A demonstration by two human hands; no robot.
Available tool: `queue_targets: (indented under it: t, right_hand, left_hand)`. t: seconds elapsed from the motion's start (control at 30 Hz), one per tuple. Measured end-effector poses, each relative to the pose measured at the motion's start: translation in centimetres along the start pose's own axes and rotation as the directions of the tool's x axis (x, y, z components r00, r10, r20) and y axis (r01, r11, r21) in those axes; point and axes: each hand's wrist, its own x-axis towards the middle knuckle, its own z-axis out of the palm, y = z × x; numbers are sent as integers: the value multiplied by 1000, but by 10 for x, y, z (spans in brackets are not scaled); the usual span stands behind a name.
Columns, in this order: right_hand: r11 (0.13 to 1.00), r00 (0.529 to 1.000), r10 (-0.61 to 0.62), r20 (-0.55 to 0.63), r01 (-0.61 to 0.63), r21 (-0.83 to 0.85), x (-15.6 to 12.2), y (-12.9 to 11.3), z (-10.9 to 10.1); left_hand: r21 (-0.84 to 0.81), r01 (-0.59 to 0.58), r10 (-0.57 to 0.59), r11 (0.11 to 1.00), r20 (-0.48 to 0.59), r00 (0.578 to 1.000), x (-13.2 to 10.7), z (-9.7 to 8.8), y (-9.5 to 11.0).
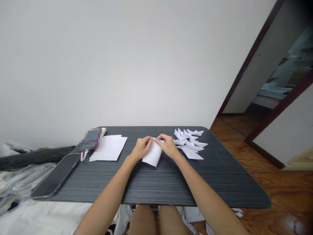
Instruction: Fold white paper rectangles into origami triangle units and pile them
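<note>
A small sheet of white paper (152, 156), bent over on itself, is held between both hands above the dark table (156, 187). My left hand (142, 147) pinches its upper left edge, fingers closed. At the upper right, my right hand (168, 145) grips the same paper with thumb and fingers pressed together. Just right of my right hand lies a pile of folded white paper shapes (192, 145) with pointed ends. Left of my left hand rests a short stack of flat white sheets (111, 148).
A phone (57, 176) lies at the table's left edge, beside a blurred dark item (91, 139) with a white strap. A white wall (151, 65) rises behind the table. On the right are a doorway and wooden floor (288, 192).
</note>
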Motion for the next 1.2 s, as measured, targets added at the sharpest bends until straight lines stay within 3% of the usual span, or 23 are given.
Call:
queue_targets:
  t: [0.1, 0.2, 0.33, 0.53, 0.7, 0.77, 0.87, 1.03, 1.2]
  right_hand:
    - [970, 995, 99, -11, -94, 223, 3, 3, 0]
    - [835, 959, 277, 67, -275, 477, 6, 9, -1]
    - [693, 896, 417, 152, -422, 584, 8, 16, -4]
    - [764, 906, 422, -18, -346, 545, 9, 16, -4]
    - [757, 910, 396, 126, -401, 516, 8, 15, -3]
    - [787, 913, 390, 120, -398, 472, 8, 15, -3]
    - [810, 918, 391, 69, -379, 448, 7, 15, -3]
    - [784, 902, 354, 249, -431, 447, 5, 14, -3]
    - [765, 888, 368, 276, -458, 453, 4, 17, -2]
  left_hand:
    - [-6, 20, -21, 1000, -83, 996, 0, 0, -1]
    - [-26, 45, -49, 999, -157, 986, 0, 0, -1]
    - [-72, 95, -107, 993, -188, 976, 1, 0, -1]
    - [-247, 147, -199, 958, -198, 960, 2, 6, -2]
    - [-393, 174, -280, 903, -230, 932, 5, 9, -10]
    - [-431, 183, -299, 884, -219, 929, 6, 9, -11]
    - [-409, 174, -283, 896, -221, 933, 5, 8, -10]
    - [-308, 160, -246, 938, -265, 932, 3, 4, -7]
    - [-234, 146, -203, 961, -241, 949, 3, 1, -9]
